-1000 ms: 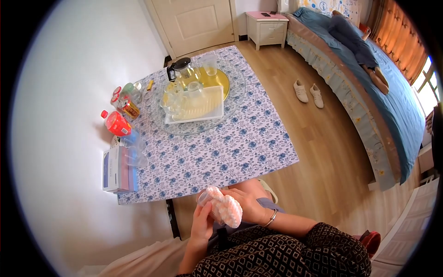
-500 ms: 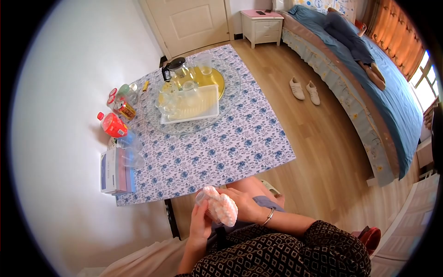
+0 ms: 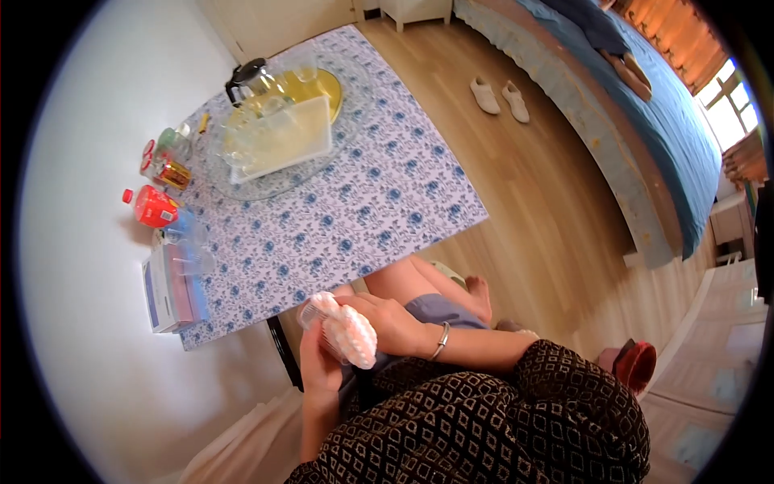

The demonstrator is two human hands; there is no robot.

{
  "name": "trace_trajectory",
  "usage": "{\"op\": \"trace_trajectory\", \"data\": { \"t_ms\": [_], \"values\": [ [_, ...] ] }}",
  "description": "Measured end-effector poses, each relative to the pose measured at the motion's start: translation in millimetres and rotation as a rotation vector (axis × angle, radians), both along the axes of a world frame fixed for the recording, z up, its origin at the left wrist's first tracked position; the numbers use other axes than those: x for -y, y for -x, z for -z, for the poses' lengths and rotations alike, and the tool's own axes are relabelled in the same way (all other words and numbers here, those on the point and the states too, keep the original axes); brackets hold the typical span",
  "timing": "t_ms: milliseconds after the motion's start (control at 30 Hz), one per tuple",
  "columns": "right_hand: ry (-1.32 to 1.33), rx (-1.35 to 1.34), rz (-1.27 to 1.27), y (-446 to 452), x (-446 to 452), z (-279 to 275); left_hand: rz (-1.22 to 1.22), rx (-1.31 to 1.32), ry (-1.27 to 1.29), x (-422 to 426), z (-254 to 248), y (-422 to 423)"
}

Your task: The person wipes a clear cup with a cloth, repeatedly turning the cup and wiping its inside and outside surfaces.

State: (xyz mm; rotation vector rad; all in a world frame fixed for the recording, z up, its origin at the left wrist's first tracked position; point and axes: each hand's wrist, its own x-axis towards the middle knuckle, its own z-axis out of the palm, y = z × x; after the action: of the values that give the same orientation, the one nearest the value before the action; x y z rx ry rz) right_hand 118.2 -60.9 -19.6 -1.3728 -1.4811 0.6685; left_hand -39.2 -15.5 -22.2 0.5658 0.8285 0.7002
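Observation:
A clear plastic cup [image 3: 311, 313] and a fluffy pale-pink knitted piece [image 3: 350, 332] are held together above my lap, just off the table's near edge. My left hand [image 3: 318, 360] wraps round the cup from the left and below. From the right, my right hand [image 3: 389, 321] presses against the pink piece, its fingers closed and partly hidden behind it. A silver bracelet [image 3: 441, 340] circles my right wrist. How far the pink piece covers the cup cannot be made out.
The flowered table [image 3: 379, 211] bears a white tray [image 3: 282, 165], a glass pot [image 3: 256, 79], a red-labelled bottle [image 3: 153, 207], a can [image 3: 172, 173] and a box [image 3: 165, 292]. White shoes [image 3: 485, 97] stand on the floor. A person [image 3: 625, 68] lies on the bed [image 3: 580, 89].
The view has turned and tipped down, so the table and bed appear shifted up and left. Both hands still hold the cup and pink piece, in nearly the same pose.

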Motion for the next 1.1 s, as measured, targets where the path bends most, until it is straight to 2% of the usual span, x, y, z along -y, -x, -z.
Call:
{"op": "trace_trajectory", "data": {
  "t_ms": [67, 533, 800, 1100],
  "values": [
    [-0.032, 0.013, 0.005, 1.5, -0.3, -0.1, 0.005, 0.057, 0.002, -0.7, -0.3, 0.1],
    [0.025, 0.000, 0.001, 0.0, 0.8, 4.8, -0.020, 0.000, 0.068, -0.6, -8.6, -8.3],
    [-0.135, 0.022, 0.057, -0.2, 0.9, -2.3, -0.027, -0.023, 0.069, 1.5, -13.2, -10.2],
    [-0.091, -0.027, 0.046, -3.4, 2.8, -5.1, 0.011, -0.009, 0.063, -0.7, -8.3, -10.4]
  ]
}}
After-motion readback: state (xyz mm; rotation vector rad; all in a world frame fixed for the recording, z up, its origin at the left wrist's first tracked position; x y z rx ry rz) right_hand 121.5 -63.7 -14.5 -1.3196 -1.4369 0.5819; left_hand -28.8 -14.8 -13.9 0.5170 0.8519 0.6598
